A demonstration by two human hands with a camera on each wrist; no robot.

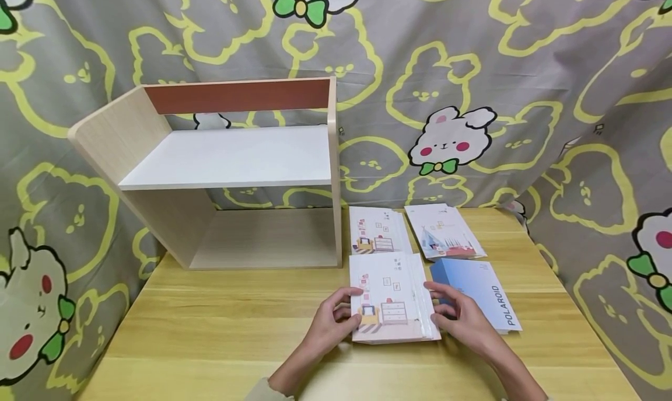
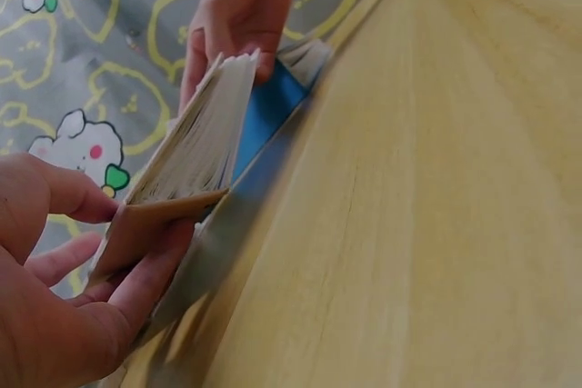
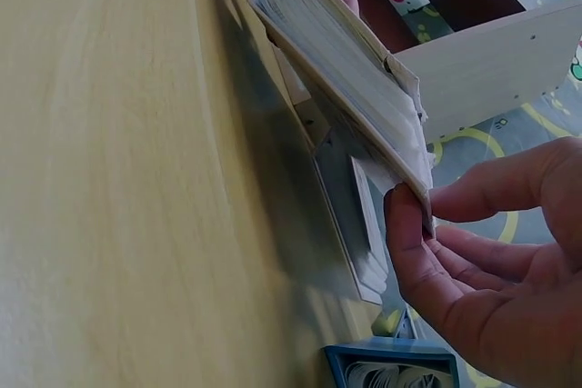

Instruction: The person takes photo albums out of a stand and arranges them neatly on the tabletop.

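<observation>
Between both hands is a thick photo album (image 1: 388, 290) with a pale cover showing a drawn dresser and chair. My left hand (image 1: 333, 319) grips its left side, the thumb on the cover near the lower corner. In the left wrist view the spine side (image 2: 150, 220) sits between thumb and fingers. My right hand (image 1: 462, 313) pinches the opposite side, where the page edges (image 3: 364, 79) show. The album is raised above the wooden table, its shadow below. Close to my right hand lies a blue album (image 1: 478, 290) marked POLAROID.
Behind the held album lies a similar pale album stack (image 1: 375, 229). Another stack (image 1: 443, 232) with a tent drawing lies at the back right. A two-level wooden shelf (image 1: 336, 214) stands on the left of the table (image 1: 236, 319). A patterned curtain (image 1: 525, 68) hangs behind.
</observation>
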